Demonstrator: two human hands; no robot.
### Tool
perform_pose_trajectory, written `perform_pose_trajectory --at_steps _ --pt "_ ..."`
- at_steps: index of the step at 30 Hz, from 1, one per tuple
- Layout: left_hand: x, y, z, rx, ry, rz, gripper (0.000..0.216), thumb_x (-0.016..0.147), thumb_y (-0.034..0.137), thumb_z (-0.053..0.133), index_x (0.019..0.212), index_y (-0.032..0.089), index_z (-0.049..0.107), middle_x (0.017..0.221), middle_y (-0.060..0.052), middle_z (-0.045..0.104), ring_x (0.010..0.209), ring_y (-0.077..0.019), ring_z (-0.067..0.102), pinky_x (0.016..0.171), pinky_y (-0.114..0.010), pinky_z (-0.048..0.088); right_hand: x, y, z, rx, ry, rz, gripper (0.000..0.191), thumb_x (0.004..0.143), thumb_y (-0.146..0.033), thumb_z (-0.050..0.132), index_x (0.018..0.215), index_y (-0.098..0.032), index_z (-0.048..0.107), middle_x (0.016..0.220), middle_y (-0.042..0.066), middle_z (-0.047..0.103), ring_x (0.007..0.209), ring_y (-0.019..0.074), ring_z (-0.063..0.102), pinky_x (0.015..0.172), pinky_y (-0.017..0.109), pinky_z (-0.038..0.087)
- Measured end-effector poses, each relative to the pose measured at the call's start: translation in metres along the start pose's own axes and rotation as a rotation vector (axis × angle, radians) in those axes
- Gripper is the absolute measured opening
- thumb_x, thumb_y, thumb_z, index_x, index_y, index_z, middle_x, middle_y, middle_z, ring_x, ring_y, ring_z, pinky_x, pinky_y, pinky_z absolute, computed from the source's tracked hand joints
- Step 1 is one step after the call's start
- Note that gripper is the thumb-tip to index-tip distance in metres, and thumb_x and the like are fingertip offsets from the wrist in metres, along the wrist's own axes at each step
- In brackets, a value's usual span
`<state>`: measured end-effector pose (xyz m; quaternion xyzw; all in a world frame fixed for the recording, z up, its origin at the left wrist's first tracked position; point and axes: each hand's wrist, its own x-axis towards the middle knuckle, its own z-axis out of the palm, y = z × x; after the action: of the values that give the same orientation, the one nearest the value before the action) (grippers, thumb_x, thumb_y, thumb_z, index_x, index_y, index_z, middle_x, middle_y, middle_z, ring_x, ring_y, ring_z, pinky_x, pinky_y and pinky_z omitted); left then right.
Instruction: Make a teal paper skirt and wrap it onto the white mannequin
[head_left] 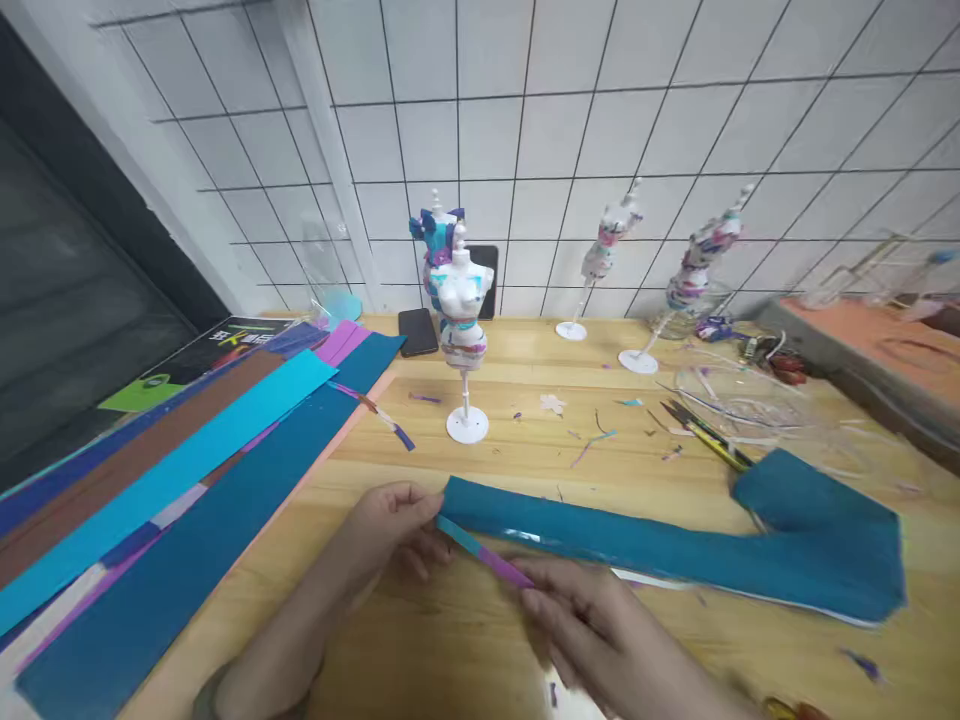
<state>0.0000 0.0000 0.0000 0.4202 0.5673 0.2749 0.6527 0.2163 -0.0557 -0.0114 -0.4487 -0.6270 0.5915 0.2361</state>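
My left hand (394, 525) pinches the left end of a narrow blue and purple strip (484, 553) just above the wooden table (525, 450). My right hand (592, 625) grips the strip's right end, fingers closed. Right behind the strip lies a long teal fabric piece (675, 545), which runs to the right and folds over near the table's right side. A small white mannequin (461, 320) on a round stand, wrapped in coloured pieces, stands behind my hands.
Long sheets in teal, cyan, brown and purple (172, 480) cover the table's left side. Two more small mannequins (600, 270) stand at the back by the tiled wall, beside a black phone (418, 331). Pencils (705, 435), a clear bowl (739, 395) and scraps lie right.
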Motion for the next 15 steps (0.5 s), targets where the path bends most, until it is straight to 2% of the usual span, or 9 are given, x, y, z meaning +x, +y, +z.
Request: perform_pose_trajectory --at_steps 4,7,15 --pt "-0.0003 0.0005 -0.0061 0.022 -0.026 -0.013 0.029 0.074 0.043 0.061 0.072 0.015 0.052 0.058 -0.004 0.069 0.053 -0.0138 0.064 0.04 -0.017 0.042 0.0043 0.0007 0.0051 0.071 -0.02 0.113 0.033 0.09 -0.046 0.038 0.092 -0.015 0.05 0.049 -0.007 0.044 0.034 0.003 0.036 0.03 0.01 0.028" --pt "0.0017 -0.0011 -0.0091 0.041 -0.055 -0.004 0.029 0.071 0.041 0.065 0.076 0.015 0.053 0.062 -0.006 0.07 0.056 -0.0157 0.065 0.043 -0.02 0.046 0.0063 0.0029 0.0069 0.073 -0.004 0.175 0.038 0.088 -0.052 0.037 0.082 -0.016 0.049 0.046 -0.008 0.045 0.03 0.0017 0.032 0.028 0.01 0.026" --pt "-0.0001 -0.0046 -0.0114 0.026 -0.043 0.043 0.027 0.068 0.035 0.069 0.077 0.014 0.055 0.063 -0.006 0.07 0.061 -0.0173 0.066 0.044 -0.02 0.047 0.0071 0.0048 0.0059 0.061 0.086 0.192 0.04 0.086 -0.053 0.041 0.079 -0.015 0.052 0.048 -0.005 0.051 0.029 0.002 0.039 0.028 0.011 0.027"
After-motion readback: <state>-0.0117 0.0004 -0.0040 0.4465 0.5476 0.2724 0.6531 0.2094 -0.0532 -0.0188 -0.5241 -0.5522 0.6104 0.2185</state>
